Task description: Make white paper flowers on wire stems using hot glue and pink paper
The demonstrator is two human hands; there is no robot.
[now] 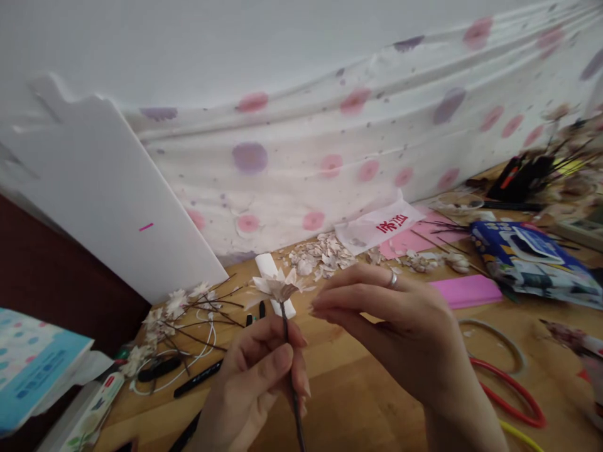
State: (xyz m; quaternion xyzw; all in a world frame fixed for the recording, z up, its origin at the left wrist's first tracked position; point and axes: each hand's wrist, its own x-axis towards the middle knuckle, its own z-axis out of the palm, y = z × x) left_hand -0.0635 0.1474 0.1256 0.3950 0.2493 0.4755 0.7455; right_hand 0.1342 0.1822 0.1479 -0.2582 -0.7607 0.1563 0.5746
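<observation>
And here's the pale flower (277,287), upright near the middle of the frame, its dark stem (294,392) pinched between the thumb and fingers of the left hand (271,370). Over comes the right hand (396,329), to the right of the bloom, clear of it, fingertips drawn narrowly together. Good play here, I'd say: keep that stem steady just under the petals, roll it to bring each side round, and touch only lightly, since these thin petals look likely to crease or tear.

Now the tricky viewing! Whether the right fingertips pinch anything, I cannot tell. The stem's lower end runs off the bottom edge, the bloom hides part of the white roll (267,266) behind it, and the loose petals (325,254) on the tabletop (348,395) blur into one heap.
</observation>
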